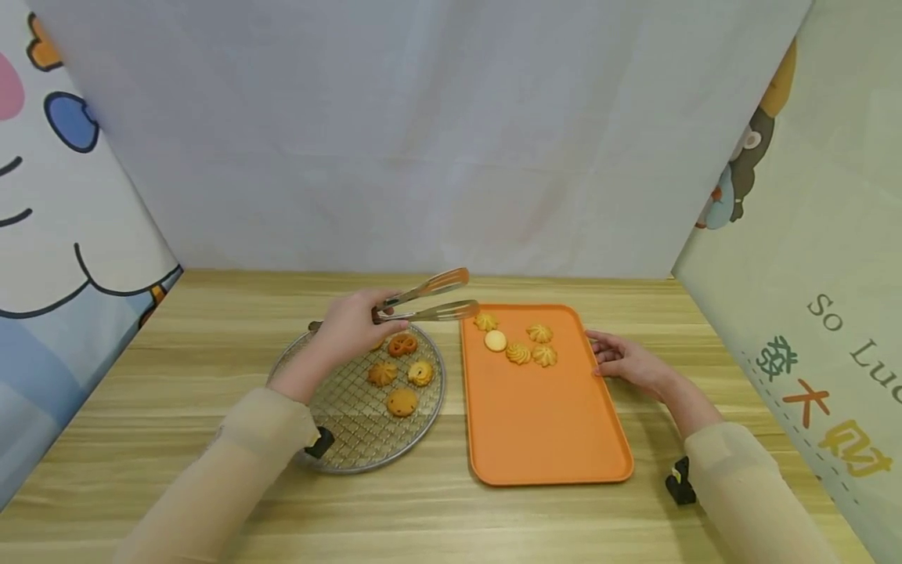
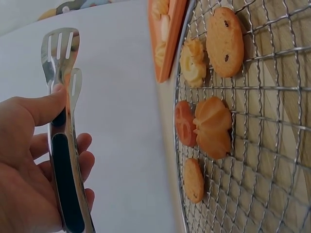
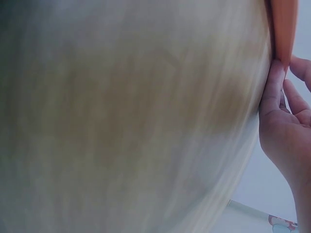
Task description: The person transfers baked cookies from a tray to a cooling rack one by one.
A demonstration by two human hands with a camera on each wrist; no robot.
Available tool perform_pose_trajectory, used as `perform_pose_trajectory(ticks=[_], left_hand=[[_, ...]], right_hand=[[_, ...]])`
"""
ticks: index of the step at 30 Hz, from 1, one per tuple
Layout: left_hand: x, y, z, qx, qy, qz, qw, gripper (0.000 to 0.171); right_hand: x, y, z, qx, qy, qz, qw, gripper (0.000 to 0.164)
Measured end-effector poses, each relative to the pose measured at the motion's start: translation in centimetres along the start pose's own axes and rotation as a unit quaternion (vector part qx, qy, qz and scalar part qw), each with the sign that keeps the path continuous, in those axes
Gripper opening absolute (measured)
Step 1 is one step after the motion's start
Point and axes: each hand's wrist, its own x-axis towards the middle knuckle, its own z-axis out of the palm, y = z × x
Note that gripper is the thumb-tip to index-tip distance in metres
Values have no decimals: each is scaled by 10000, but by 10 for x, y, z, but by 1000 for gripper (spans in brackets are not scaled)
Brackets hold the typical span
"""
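My left hand (image 1: pixel 350 325) holds a pair of slotted metal serving tongs (image 2: pixel 68 179) with dark grips, above the back of the round wire rack. The tongs' two slotted ends stand apart, with nothing between them, pointing toward the tray. Several cookies lie on the rack (image 1: pixel 331 439), among them a pretzel-shaped cookie (image 1: pixel 402 345) and a round cookie (image 1: pixel 402 402). At the right edge of the orange tray (image 1: pixel 546 431), my right hand (image 1: pixel 630 364) grips the rim, thumb and fingers about it. Near the tray's back lie several cookies, including a pale round cookie (image 1: pixel 496 340).
Rack and tray stand side by side on a wood-grain table (image 1: pixel 395 509), a narrow gap between them. A pale cloth backdrop (image 1: pixel 423 157) rises behind the table. Printed panels stand at the left and right sides.
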Motion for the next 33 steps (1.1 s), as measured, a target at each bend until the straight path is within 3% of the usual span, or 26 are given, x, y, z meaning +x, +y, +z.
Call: perform_pose_trajectory(ticks=[7, 17, 25, 33], left_hand=[[14, 3, 13, 14, -60, 69, 10000, 59], [35, 9, 31, 420, -150, 268, 9986, 58], [48, 10, 50, 607, -376, 142, 9973, 57], [58, 7, 60, 667, -476, -225, 9964, 58]], right_hand=[[-1, 1, -1, -45, 28, 22, 10000, 75], [-1, 0, -1, -14, 11, 18, 10000, 75], [-1, 0, -1, 6, 19, -1, 10000, 75], [0, 0, -1, -67, 25, -59, 10000, 75]])
